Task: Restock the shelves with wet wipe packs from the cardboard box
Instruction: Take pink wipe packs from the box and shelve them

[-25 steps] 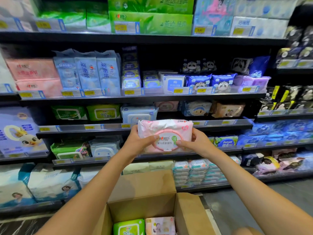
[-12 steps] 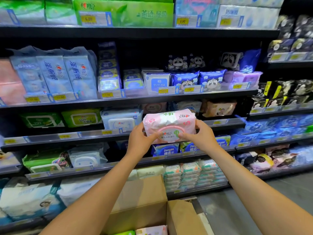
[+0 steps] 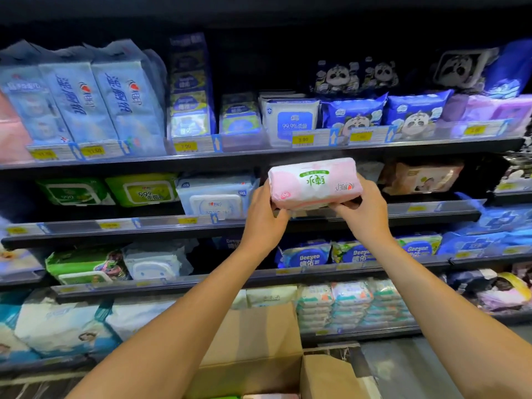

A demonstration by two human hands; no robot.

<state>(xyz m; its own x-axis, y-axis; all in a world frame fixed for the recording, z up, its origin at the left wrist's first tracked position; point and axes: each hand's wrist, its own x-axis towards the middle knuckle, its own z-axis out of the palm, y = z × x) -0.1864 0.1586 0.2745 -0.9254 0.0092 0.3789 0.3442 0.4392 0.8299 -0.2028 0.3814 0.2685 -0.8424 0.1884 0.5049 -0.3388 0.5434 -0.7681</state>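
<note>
Head view. Left hand (image 3: 263, 216) and right hand (image 3: 366, 216) grip a pink wet wipe pack (image 3: 313, 182) by its ends, over the shelf (image 3: 431, 218) front edge

cardboard box (image 3: 250, 341) cropped below, price tags (image 3: 43, 154) blurred

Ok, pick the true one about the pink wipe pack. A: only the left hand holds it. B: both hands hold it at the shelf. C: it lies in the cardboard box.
B: the left hand and right hand grip opposite ends of the pink wipe pack, up at the shelf.
</note>
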